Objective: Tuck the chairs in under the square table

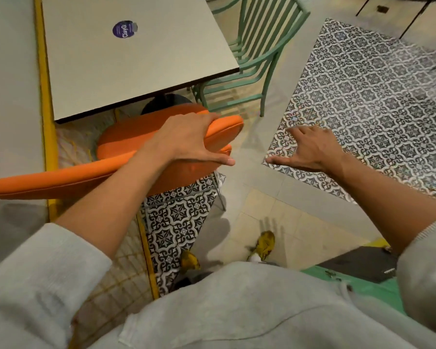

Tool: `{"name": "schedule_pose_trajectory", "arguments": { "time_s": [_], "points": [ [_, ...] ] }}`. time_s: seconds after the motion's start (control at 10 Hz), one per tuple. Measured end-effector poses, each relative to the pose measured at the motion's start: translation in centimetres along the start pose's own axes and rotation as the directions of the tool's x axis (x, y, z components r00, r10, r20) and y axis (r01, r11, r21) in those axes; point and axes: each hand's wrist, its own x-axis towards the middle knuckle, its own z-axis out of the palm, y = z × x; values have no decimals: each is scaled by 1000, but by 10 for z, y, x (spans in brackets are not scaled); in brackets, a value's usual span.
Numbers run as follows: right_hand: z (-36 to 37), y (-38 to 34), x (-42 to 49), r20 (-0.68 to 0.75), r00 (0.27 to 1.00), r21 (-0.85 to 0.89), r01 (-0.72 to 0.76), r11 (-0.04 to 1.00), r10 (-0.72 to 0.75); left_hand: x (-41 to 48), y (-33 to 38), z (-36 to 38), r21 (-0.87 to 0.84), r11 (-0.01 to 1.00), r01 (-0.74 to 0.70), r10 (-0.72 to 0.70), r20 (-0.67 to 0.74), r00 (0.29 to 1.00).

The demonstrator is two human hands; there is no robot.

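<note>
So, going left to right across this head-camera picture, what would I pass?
Purple round sticker → left hand, resting on the orange padded chair → right hand, open over the floor.

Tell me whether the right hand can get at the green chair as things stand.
Probably yes. The right hand hovers open over the floor, with nothing between it and the green chair beside the table; it may need a longer reach.
</note>
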Motion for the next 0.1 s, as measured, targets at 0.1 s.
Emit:
{"name": "schedule_pose_trajectory", "arguments": {
  "time_s": [0.1],
  "points": [
    [15, 59, 11, 132, 990, 9, -48, 999, 46, 66, 57, 7, 69, 994, -81, 72, 115, 991]
  ]
}}
